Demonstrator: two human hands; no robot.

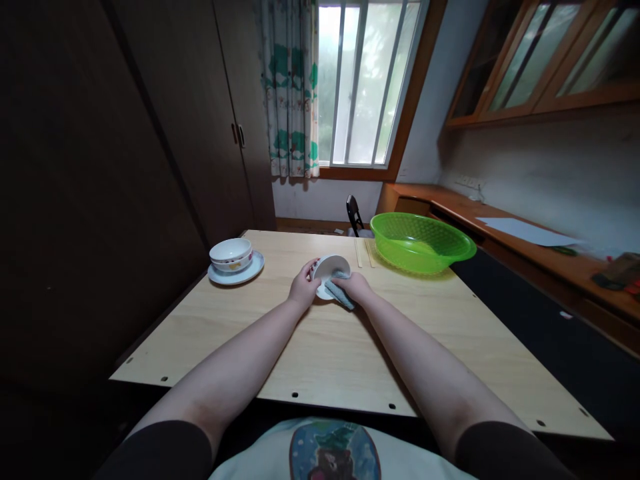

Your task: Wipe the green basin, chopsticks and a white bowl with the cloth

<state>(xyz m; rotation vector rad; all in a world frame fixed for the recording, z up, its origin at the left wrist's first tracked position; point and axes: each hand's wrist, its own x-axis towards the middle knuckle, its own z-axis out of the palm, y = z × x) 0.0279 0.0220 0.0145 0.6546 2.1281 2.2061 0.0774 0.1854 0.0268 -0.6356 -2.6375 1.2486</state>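
My left hand (304,285) grips the rim of a white bowl with a printed pattern (330,270), which is tilted on its side with its white underside showing. My right hand (354,287) presses a folded grey cloth (339,292) against the bowl. The bowl's inside is hidden from view. Both hands are above the middle of a pale wooden table (320,353).
Beyond the hands stand a patterned bowl (231,252) on a white saucer (236,272), two pale chopsticks (365,253), and a green plastic basin (420,243). A chair back (355,215) rises behind the table. A wooden desk (500,223) with paper (525,231) runs along the right wall.
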